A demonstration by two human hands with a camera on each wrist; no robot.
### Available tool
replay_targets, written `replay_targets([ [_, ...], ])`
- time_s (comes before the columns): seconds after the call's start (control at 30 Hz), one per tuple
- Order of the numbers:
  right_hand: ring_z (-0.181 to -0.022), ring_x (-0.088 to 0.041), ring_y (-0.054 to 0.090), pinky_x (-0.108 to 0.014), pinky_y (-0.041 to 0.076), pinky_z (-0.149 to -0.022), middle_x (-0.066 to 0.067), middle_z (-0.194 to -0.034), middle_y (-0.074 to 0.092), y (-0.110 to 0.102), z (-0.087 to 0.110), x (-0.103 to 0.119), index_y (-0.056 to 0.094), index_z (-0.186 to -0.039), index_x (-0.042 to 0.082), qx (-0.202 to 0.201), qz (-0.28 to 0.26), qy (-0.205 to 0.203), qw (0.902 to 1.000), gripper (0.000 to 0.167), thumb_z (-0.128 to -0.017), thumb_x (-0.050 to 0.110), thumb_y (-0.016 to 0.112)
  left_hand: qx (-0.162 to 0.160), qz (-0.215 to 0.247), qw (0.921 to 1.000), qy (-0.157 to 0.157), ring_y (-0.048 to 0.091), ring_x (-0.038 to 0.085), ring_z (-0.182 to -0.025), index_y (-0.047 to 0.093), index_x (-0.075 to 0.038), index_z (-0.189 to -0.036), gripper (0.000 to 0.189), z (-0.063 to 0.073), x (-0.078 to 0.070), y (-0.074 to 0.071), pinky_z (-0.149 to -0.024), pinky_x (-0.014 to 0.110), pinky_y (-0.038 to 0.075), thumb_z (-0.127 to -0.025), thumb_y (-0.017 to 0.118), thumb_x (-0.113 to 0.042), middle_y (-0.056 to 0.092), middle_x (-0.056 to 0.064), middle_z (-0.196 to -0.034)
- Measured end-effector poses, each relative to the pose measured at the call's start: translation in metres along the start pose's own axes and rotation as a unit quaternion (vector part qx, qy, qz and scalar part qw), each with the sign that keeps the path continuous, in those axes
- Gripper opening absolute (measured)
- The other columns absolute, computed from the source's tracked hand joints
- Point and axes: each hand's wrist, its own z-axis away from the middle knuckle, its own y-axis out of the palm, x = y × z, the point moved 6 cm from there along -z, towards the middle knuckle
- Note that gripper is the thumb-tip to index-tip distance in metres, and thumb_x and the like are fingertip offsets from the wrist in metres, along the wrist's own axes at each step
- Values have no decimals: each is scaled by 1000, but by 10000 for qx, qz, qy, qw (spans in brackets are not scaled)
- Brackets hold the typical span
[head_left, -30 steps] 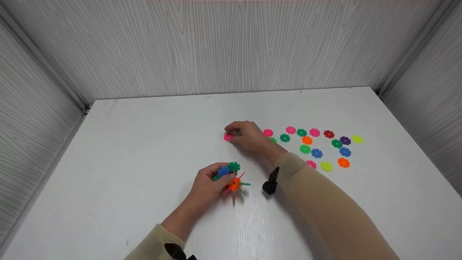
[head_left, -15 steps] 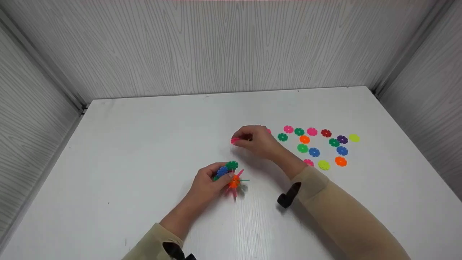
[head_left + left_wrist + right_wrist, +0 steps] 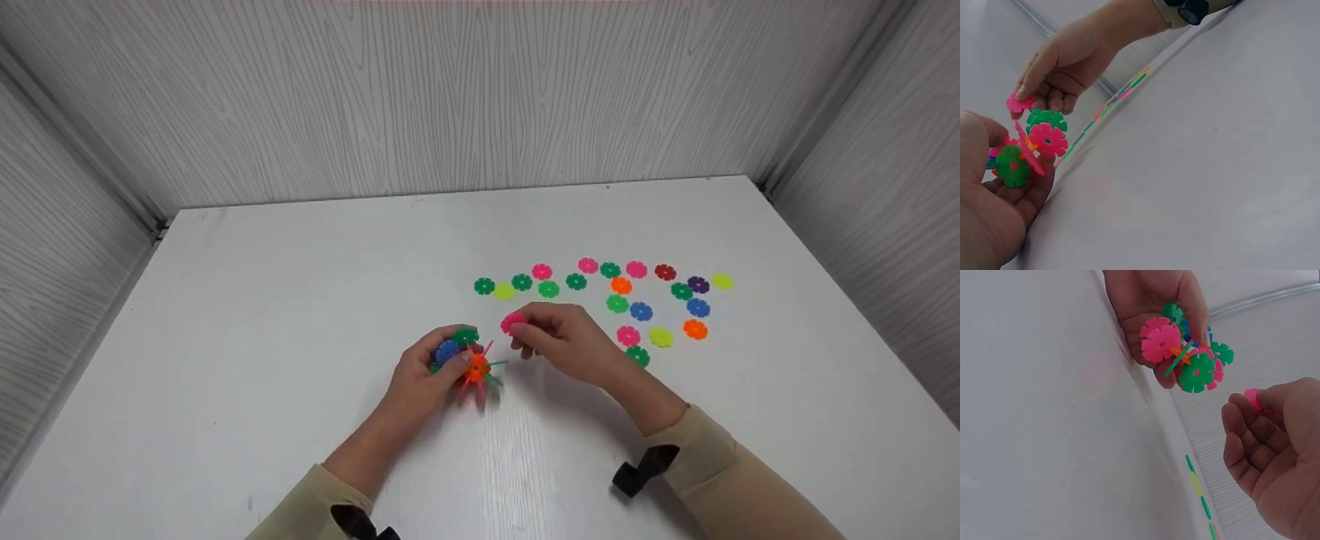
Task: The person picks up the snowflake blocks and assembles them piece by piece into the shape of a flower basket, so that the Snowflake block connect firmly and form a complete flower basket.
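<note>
My left hand grips a cluster of interlocked notched plastic discs, with an orange disc at its centre. Pink and green discs stand edge-on around that centre, and a blue disc and a green disc sit by the fingers. In the left wrist view a pink disc of the cluster faces the camera. Between thumb and finger, my right hand pinches a single pink disc, just up and right of the cluster. The right wrist view shows a gap between this pink disc and the cluster.
Several loose discs lie flat on the white table, beyond and right of my hands. Among them are a dark red disc, a purple disc and a yellow disc. A grey wood-grain panel stands behind the table.
My right hand has come nearer with the pink disc, moving right and down toward the left hand's cluster. Loose discs formerly behind it now show. The left hand has barely moved.
</note>
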Motion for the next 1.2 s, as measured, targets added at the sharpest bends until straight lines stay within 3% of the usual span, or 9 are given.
replay_targets([
  [0.13, -90, -18, 72, -32, 61, -83, -2, -104, 74, 6, 2, 3, 76, -119, 14, 5, -20, -269, 9996, 19, -105, 25, 69, 29, 91, 9999, 52, 52, 28, -138, 61, -10, -143, 37, 0, -1, 1, -114, 41, 47, -107, 65, -19, 62, 12, -140],
  [0.27, -86, -16, 72, -30, 61, -81, 5, -105, 75, 10, 2, 4, 78, -119, 18, -89, 52, -469, 9988, 18, -102, 23, 74, -83, -63, 9999, -41, 51, 28, -138, 63, -13, -140, 41, 0, -1, 1, -111, 44, 50, -103, 72, -25, 62, 8, -138],
  [0.53, -79, -15, 72, -27, 61, -75, 5, -101, 78, 10, 3, 9, 79, -120, 14, -524, 162, -586, 9968, 25, -96, 21, 81, -285, -212, 9992, -202, 55, 27, -130, 65, -17, -133, 43, 0, -1, 0, -103, 41, 56, -96, 82, -29, 64, 5, -129],
  [0.87, -75, -13, 67, -27, 60, -67, 5, -95, 77, 17, 6, 15, 81, -121, 11, -455, 631, -1317, 9882, 24, -97, 12, 79, -381, -344, 9984, -222, 58, 26, -123, 68, -20, -126, 41, 3, 0, 1, -94, 34, 60, -91, 87, -27, 66, 3, -126],
  [1.2, -72, -14, 65, -25, 58, -66, 6, -91, 75, 22, 5, 13, 83, -119, 15, -338, 489, -980, 9934, 22, -97, 12, 79, -502, -413, 9977, -216, 59, 27, -118, 70, -15, -124, 42, 3, -1, 0, -93, 34, 60, -88, 90, -22, 67, 6, -121],
])
